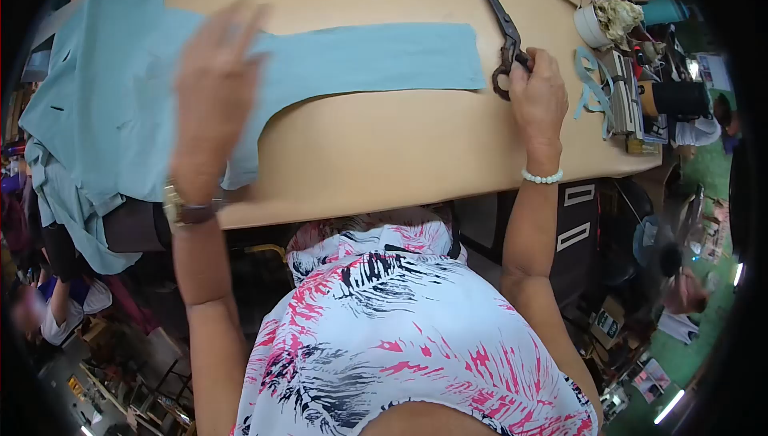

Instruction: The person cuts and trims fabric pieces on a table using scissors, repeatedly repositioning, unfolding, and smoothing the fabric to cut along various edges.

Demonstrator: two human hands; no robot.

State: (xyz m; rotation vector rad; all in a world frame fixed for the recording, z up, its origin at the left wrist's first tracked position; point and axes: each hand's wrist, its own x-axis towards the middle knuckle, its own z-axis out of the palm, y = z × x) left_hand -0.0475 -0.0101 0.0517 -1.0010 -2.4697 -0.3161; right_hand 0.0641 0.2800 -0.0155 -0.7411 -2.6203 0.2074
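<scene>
Light blue fabric lies across the left and middle of the table, with a long strip reaching right and folds hanging over the left front edge. My left hand, blurred by motion, is over the fabric with its fingers apart and nothing visible in them. At the right, my right hand has its fingers curled at the handles of dark metal scissors. The scissors lie on the table with their blades pointing away, just right of the strip's end.
The tan table has its front edge near my body. At its right end are a white cup with crumpled material, a teal bottle, a blue ribbon and a black spool. A person is at the lower left.
</scene>
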